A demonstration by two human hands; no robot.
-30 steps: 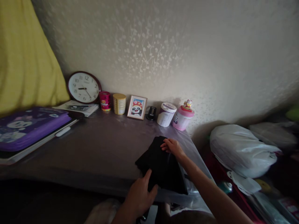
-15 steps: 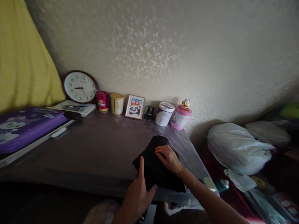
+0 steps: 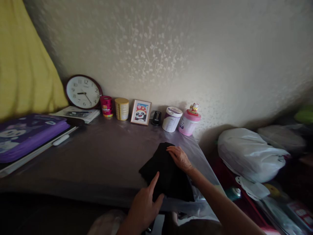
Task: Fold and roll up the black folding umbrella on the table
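Note:
A folded black cloth [image 3: 166,176], perhaps a garment, lies at the front right of the table. My right hand [image 3: 179,158] rests flat on its upper right part, fingers stretched out and pointing left. At the near left edge of the cloth is my left hand [image 3: 145,202], its index finger and thumb spread apart. The left index fingertip reaches over the cloth; the other left fingers are curled and partly hidden. I see nothing held in either hand.
Along the wall stand a clock [image 3: 83,92], a pink tin [image 3: 106,107], a yellow-lidded can [image 3: 122,109], a panda picture frame [image 3: 141,112], a white tub [image 3: 172,120] and a pink tub [image 3: 189,123]. A purple case [image 3: 34,135] lies left. White plastic bag [image 3: 249,155] sits beyond the right table edge.
My right hand has slid a little up and to the right on the cloth. My left index finger has tilted to the right and lowered over the cloth.

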